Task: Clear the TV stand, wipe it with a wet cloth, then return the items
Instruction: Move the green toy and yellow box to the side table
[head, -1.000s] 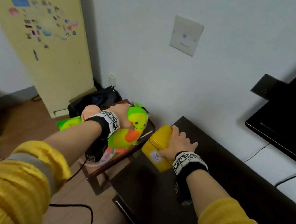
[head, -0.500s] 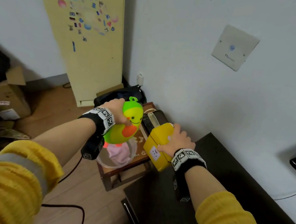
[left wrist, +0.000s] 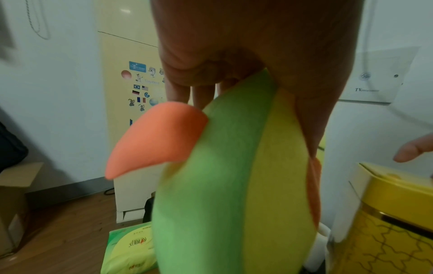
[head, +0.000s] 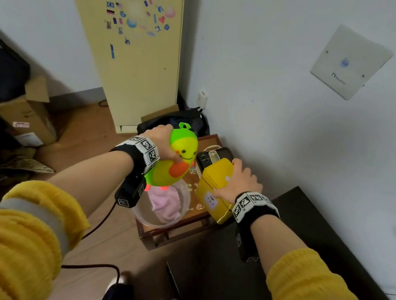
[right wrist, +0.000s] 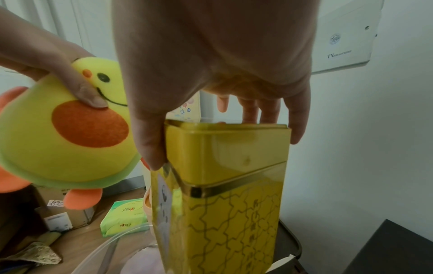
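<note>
My left hand [head: 160, 139] grips a green and yellow plush toy [head: 177, 162] with an orange belly, held above a clear bowl [head: 156, 218]. In the left wrist view the fingers curl round the toy [left wrist: 222, 185]. My right hand [head: 241, 182] grips the lid end of a tall yellow tin [head: 211, 190] from above, thumb on one side and fingers on the other [right wrist: 234, 194]. The tin hangs tilted between the small wooden side table [head: 197, 216] and the left end of the dark TV stand [head: 309, 225]. A pink cloth [head: 165, 204] lies in the bowl.
A black remote [head: 204, 159] lies on the side table by the wall. A green tissue pack [right wrist: 121, 216] sits low on the far side of the bowl. A pale yellow cabinet [head: 139, 51], a black bag [head: 185, 122] and a cardboard box [head: 27, 116] stand to the left. A cable [head: 92, 266] runs across the floor.
The view has swung left, and the TV has left the frame. Both hands have moved with it, carrying the toy and the tin off the stand's end towards the side table.
</note>
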A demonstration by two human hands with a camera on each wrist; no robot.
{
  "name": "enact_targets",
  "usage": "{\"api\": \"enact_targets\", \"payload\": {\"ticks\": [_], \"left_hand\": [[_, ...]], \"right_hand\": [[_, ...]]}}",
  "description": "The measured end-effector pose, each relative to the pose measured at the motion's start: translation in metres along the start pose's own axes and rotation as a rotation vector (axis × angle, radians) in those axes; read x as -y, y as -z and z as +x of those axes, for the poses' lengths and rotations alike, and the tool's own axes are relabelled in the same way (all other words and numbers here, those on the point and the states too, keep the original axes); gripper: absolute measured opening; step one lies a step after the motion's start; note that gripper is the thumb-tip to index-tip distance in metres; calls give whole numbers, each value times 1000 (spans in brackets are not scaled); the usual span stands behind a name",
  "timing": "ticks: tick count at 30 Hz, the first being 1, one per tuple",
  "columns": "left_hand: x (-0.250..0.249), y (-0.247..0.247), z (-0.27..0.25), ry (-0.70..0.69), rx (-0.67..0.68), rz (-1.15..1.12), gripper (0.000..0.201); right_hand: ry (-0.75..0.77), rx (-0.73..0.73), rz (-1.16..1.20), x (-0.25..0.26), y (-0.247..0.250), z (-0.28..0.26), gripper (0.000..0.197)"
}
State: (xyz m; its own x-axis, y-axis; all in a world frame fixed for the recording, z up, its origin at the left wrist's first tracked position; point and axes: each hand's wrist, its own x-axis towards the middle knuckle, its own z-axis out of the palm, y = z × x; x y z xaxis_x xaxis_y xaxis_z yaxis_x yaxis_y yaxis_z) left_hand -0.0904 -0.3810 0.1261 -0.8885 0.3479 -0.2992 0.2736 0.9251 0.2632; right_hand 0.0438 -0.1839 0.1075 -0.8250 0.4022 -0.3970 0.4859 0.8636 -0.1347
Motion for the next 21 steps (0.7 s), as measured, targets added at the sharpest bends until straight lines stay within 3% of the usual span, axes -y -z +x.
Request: {"api": "enact_targets", "payload": {"ticks": [9, 15, 21], "left_hand": [[63, 29, 60, -94, 56, -24, 98], [108, 44, 93, -152, 74, -6, 94], [127, 46, 120, -186, 108, -10, 90]], "right_hand": [[-124, -12, 6, 71, -10, 43, 107], [-172, -31, 40, 126, -19, 66, 107], [-226, -24, 84, 142, -27, 88, 110]]}}
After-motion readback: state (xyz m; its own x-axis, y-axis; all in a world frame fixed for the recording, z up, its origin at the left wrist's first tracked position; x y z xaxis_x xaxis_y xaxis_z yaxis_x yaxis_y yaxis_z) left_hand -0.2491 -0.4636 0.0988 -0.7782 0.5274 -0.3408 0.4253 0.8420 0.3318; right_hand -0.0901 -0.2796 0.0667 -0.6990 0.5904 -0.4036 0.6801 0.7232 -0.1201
